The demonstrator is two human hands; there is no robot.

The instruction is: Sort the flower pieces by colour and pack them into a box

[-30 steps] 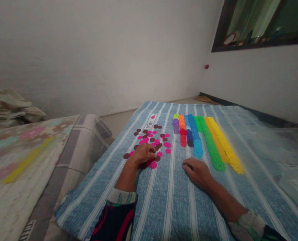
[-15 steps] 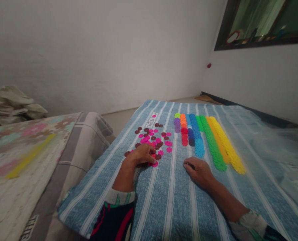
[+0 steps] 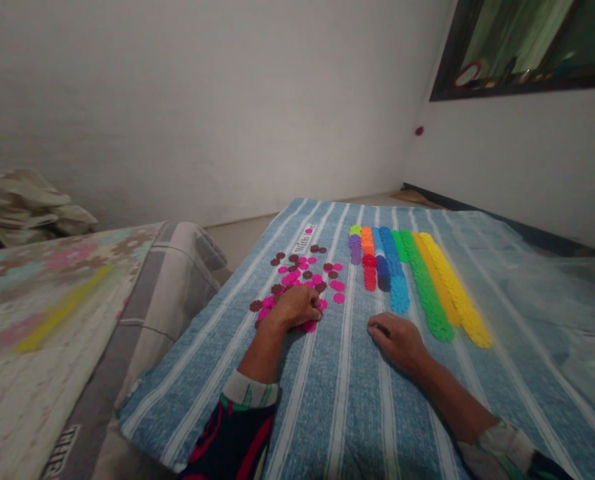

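My left hand [image 3: 296,306] rests knuckles-up on a scatter of pink and brown discs [image 3: 305,275] on a blue striped cloth [image 3: 337,400]. Its fingers are curled down onto the discs at the near edge of the pile. My right hand [image 3: 396,339] lies on the cloth just right of centre, fingers curled under, near the lower end of the light blue row [image 3: 396,280]. To the right lie sorted rows of discs: purple, orange and red [image 3: 368,261], blue, green [image 3: 425,287], and yellow [image 3: 455,290].
A folded grey and white blanket [image 3: 177,280] lies left of the cloth. A flowery patterned surface [image 3: 37,320] fills the left foreground. Clear plastic sheeting [image 3: 542,280] covers the cloth's right side. White walls close in behind, with a dark-framed window [image 3: 522,47] at upper right.
My left hand has shifted slightly right and forward over the pink and brown discs. My right hand has stayed in place. The camera has tilted a little.
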